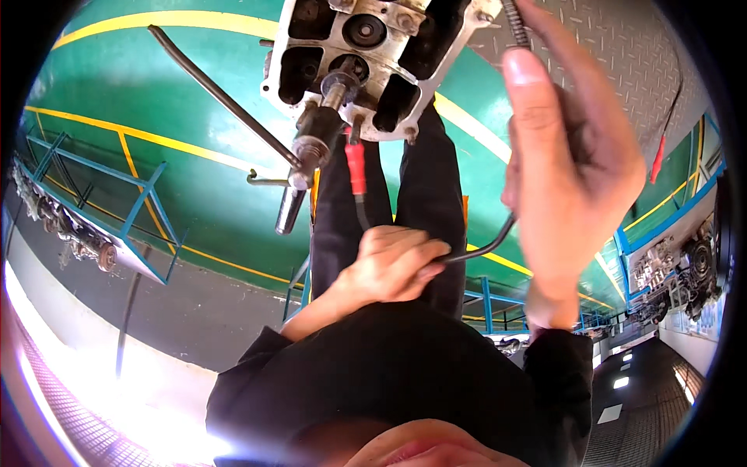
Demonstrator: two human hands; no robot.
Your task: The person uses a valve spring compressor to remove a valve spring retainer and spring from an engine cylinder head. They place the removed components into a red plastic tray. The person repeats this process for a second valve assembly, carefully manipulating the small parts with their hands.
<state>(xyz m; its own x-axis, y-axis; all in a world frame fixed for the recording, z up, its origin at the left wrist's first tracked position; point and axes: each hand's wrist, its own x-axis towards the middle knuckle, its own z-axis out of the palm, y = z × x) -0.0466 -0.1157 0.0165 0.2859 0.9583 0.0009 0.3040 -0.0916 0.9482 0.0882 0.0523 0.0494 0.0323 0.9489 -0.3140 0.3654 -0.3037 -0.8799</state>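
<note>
A cast metal engine part [409, 22] with dark cavities hangs at top centre. A steel tool [314, 140] with a long dark bar [233, 113] projects from its lower part. Just right of the tool, a red-booted connector [355, 169] is attached to the part, with a black cable [490, 247] running down from it. My left hand [395, 263] is closed round this cable below the boot. At the right, my right hand [568, 171] grips the cable, a ribbed metal sleeve [517, 22] showing above its thumb; its other fingers are mostly hidden.
A diamond-pattern metal plate [650, 54] lies top right, with another red-booted lead [658, 159] at its side. Blue steel frames [162, 218] carry mechanical parts [78, 237] at left and more [677, 280] at right. The green floor [202, 70] has yellow lines. My legs are below the engine part.
</note>
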